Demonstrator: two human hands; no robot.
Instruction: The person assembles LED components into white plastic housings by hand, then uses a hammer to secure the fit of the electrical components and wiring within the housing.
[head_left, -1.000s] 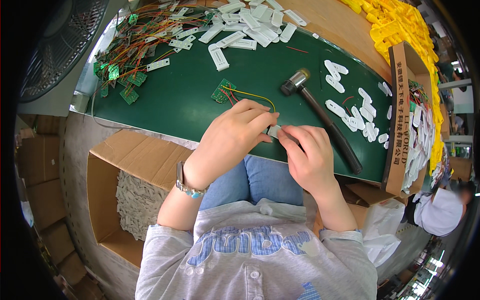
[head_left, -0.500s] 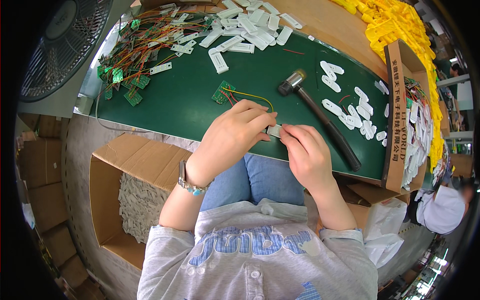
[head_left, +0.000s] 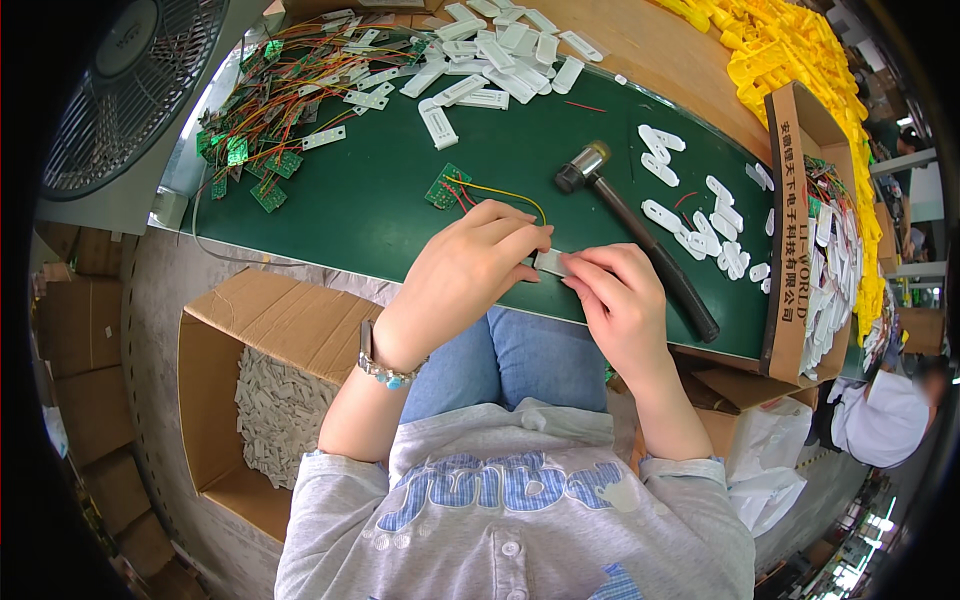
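Note:
Over the front edge of the green table, my left hand (head_left: 475,258) pinches a small light plastic piece (head_left: 550,262) between thumb and fingers. The fingertips of my right hand (head_left: 625,300) are closed at the piece's right end; part of it is hidden by the fingers. Just beyond my left hand lies a green circuit board (head_left: 446,187). Its yellow wire (head_left: 510,191) arcs toward the held piece, and red wires run under my left fingers. A mallet (head_left: 645,230) with a dark handle lies to the right of my hands.
Wired boards (head_left: 270,160) pile up at the far left, beside white plastic housings (head_left: 500,55). Small white covers (head_left: 705,230) lie right of the mallet, near a cardboard box (head_left: 785,230). A fan (head_left: 130,90) stands left; an open carton (head_left: 265,310) sits below the table.
My right hand has shifted slightly, its fingers sliding a little rightward along the piece so more of it shows. My left hand keeps its place.

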